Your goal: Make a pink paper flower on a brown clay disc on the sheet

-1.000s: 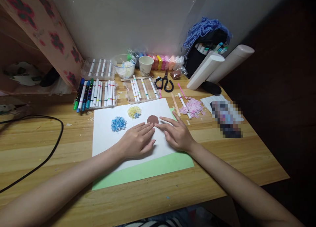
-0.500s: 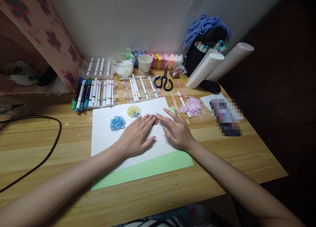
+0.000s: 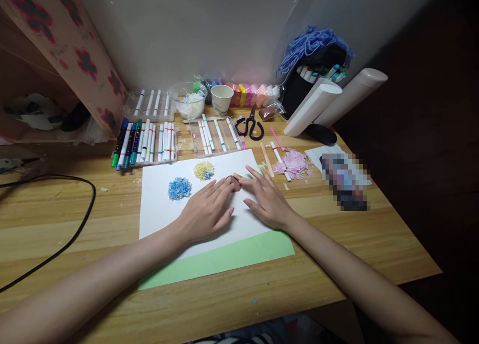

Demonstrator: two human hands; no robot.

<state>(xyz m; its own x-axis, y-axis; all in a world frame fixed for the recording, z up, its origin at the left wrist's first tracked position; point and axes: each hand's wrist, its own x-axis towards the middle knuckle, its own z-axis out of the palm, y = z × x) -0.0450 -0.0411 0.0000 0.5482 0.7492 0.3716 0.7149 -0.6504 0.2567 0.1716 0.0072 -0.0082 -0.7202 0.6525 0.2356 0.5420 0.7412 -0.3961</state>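
Note:
My left hand (image 3: 207,208) lies flat on the white sheet (image 3: 160,204), fingers stretched out. Its fingertips cover most of a small brown clay disc (image 3: 235,186), of which only a sliver shows. My right hand (image 3: 266,199) is spread flat beside it, and its index fingertip touches the same disc. A blue shredded-paper pile (image 3: 179,188) and a yellow one (image 3: 204,170) sit on the sheet to the left. A green sheet (image 3: 232,257) lies under the white one.
Rows of markers (image 3: 145,140) in clear trays lie behind the sheet. Also there: black scissors (image 3: 250,125), a paper cup (image 3: 221,99), a clear bowl (image 3: 187,99), packs of coloured clay (image 3: 249,93), pink shreds (image 3: 294,163). A black cable (image 3: 71,234) crosses the left of the wooden desk (image 3: 337,244).
The brown disc was in plain sight a second ago. Both hands have slid forward over it, fingertips meeting on top, and it is now almost hidden.

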